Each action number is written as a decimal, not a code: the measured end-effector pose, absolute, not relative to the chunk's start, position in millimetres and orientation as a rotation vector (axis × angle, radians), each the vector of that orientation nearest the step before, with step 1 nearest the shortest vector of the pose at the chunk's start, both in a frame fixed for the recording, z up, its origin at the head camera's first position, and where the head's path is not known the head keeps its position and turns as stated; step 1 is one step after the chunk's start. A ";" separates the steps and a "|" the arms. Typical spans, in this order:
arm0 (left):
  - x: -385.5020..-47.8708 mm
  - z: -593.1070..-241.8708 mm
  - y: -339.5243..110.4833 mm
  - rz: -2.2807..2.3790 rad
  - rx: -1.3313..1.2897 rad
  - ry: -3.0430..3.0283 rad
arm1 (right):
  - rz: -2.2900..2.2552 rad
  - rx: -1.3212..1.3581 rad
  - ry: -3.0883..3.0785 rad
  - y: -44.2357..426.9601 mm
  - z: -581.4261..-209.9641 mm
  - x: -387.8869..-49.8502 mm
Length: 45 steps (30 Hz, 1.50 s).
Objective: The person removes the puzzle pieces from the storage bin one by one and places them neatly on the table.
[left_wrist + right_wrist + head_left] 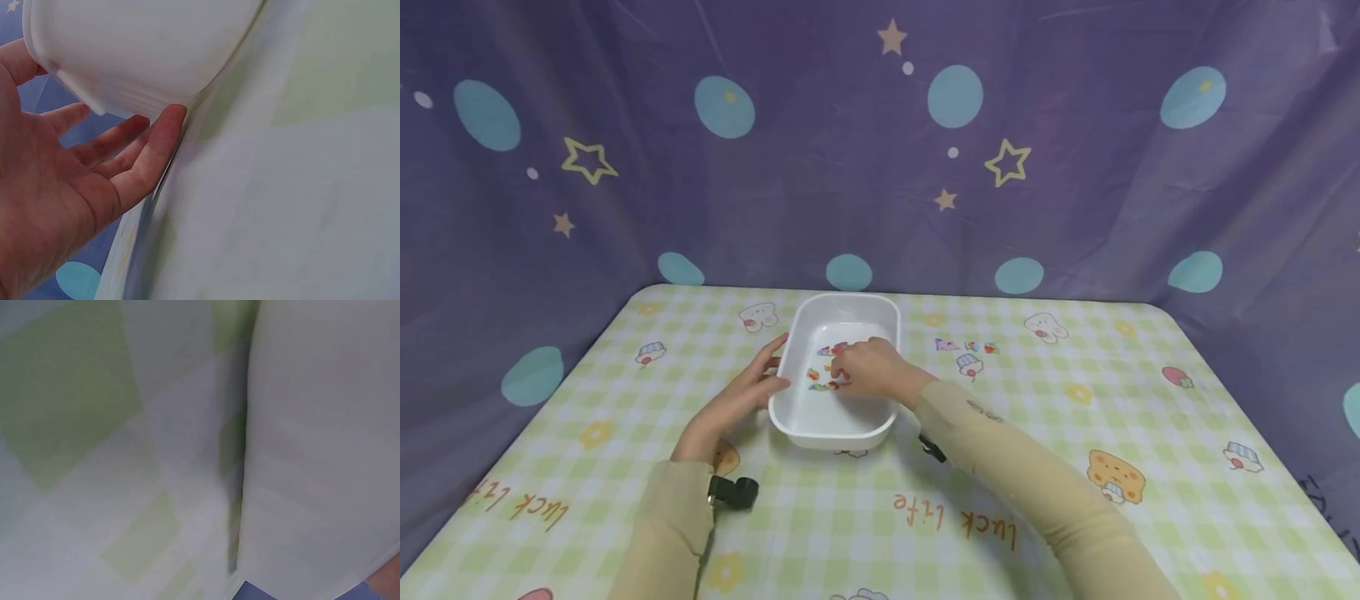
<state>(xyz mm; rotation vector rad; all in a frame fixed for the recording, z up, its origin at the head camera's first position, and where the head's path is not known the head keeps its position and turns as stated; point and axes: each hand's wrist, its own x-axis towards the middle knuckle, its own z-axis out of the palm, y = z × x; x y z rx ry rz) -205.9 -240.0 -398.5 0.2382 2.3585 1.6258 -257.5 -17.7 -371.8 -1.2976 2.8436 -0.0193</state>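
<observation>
A white rectangular tub (835,425) with rounded corners stands on the table, with several small, brightly coloured pieces (823,386) on its floor. Their exact kind is too small to tell. My left hand (741,402) rests against the tub's left side, thumb near the rim; the left wrist view shows the fingers (159,144) spread and touching the outer wall. Reaching over the right rim, my right hand (874,368) is inside the tub with its fingers bent down among the pieces. Whether they pinch one is hidden, and the right wrist view shows mostly the tub's outer wall (325,444).
Right of the tub, a short row of small coloured pieces (972,347) lies on the green-and-white checked tablecloth (1060,417). A purple curtain (820,192) with stars and blue ovals hangs behind the table's far edge. Each wrist carries a small black device.
</observation>
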 end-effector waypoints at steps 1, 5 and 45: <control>-205.9 -398.3 -240.3 1.623 0.238 2.360 | -0.009 -1.294 2.841 -18.7 -372.2 -258.0; -206.8 -398.6 -240.5 1.624 0.246 2.356 | 0.032 -1.286 2.836 -22.2 -374.2 -259.7; -207.8 -401.4 -241.3 1.661 0.246 2.336 | -0.053 -1.264 2.720 -30.1 -374.2 -260.5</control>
